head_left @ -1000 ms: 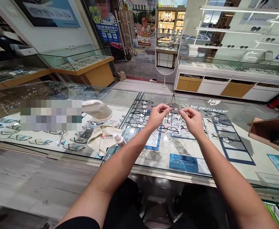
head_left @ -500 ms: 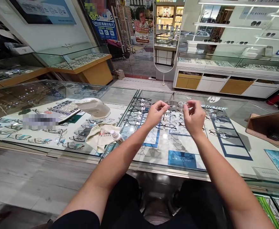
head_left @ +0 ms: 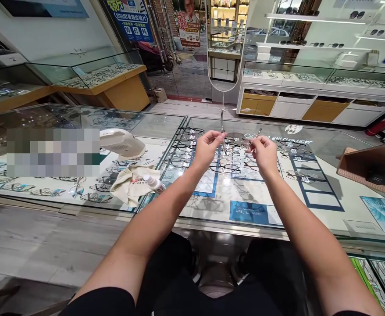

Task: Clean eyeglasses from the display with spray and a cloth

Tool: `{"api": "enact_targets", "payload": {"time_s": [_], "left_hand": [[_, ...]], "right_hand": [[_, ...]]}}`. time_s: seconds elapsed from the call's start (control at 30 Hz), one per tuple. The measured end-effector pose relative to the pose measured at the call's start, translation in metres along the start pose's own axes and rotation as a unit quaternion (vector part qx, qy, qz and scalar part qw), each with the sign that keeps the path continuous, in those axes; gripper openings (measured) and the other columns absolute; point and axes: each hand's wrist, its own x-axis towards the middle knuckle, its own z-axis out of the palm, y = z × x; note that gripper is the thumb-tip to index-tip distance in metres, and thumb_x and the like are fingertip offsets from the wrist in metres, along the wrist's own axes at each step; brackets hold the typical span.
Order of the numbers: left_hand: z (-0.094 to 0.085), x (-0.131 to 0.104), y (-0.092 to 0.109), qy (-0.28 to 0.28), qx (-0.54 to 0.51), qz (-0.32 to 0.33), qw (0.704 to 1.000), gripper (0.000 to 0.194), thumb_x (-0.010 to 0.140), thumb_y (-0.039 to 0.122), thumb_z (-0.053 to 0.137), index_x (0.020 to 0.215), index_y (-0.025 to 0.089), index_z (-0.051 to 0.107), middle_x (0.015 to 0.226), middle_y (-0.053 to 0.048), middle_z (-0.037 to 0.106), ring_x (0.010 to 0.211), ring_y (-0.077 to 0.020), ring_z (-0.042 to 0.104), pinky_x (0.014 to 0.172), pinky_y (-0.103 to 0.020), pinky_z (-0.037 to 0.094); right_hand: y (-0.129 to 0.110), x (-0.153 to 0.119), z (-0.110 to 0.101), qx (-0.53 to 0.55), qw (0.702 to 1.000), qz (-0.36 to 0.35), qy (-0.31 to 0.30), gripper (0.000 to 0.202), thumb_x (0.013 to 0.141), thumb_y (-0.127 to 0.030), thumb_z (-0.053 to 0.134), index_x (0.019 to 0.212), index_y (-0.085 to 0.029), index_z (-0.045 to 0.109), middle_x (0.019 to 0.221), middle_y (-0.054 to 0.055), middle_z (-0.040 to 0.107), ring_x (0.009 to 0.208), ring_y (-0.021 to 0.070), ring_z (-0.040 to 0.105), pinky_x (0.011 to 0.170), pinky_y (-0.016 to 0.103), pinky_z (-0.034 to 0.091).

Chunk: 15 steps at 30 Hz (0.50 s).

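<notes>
Above the glass counter, my left hand (head_left: pixel 208 147) pinches a pair of glasses (head_left: pixel 222 122) between thumb and fingertips. A slim temple of the glasses stands up beside those fingertips. Level with it, my right hand (head_left: pixel 264 153) is closed, its fingertips pinching the other side of the glasses. The frame between my hands is thin and hard to separate from the eyewear behind it. Just below my hands, a dark-rimmed pair of eyeglasses (head_left: pixel 225 168) shows in the display, among several other frames.
Left of my forearm are a cream cloth (head_left: pixel 128 186), a small white bottle (head_left: pixel 155 183) and a white handheld device (head_left: pixel 123 144). A blue card (head_left: pixel 249 212) shows near the counter's front. To the right stands a wooden box (head_left: pixel 370 169); an oval mirror (head_left: pixel 225 66) appears ahead.
My right hand has lowered, and its fingertips have turned inward toward the glasses. The temple beside my left hand now stands more upright. The whole view has shifted slightly.
</notes>
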Motion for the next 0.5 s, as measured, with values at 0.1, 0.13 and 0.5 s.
{"api": "enact_targets", "payload": {"time_s": [0.1,0.13,0.5], "left_hand": [[-0.0048,0.0055,0.0006,0.043,-0.017,-0.002,0.999,0.044,0.075,0.058,0.091,0.088,0.020,0.074,0.103,-0.006,0.080,0.099,-0.0175,0.072,0.091,-0.031,0.055],[-0.0058,0.0066,0.0006,0.054,-0.020,0.000,0.998,0.043,0.075,0.057,0.091,0.089,0.020,0.073,0.103,-0.006,0.080,0.099,-0.0172,0.072,0.090,-0.030,0.054],[-0.0081,0.0082,0.0040,0.083,-0.003,0.032,0.996,0.045,0.074,0.059,0.092,0.088,0.021,0.074,0.098,-0.005,0.080,0.095,-0.0179,0.071,0.091,-0.032,0.054]], "right_hand": [[0.0030,0.0039,-0.0024,0.026,0.998,0.052,0.010,0.028,0.081,-0.047,0.074,0.073,-0.024,0.059,0.057,-0.003,0.059,0.045,0.0105,0.038,0.045,0.028,0.026],[0.0030,0.0038,-0.0026,0.032,0.997,0.070,0.007,0.028,0.079,-0.047,0.074,0.073,-0.024,0.059,0.055,-0.003,0.058,0.045,0.0105,0.037,0.045,0.028,0.026],[0.0055,0.0042,-0.0039,0.018,0.986,0.166,-0.007,0.032,0.074,-0.042,0.081,0.076,-0.024,0.054,0.055,-0.008,0.044,0.046,0.0097,0.032,0.045,0.028,0.021]]}}
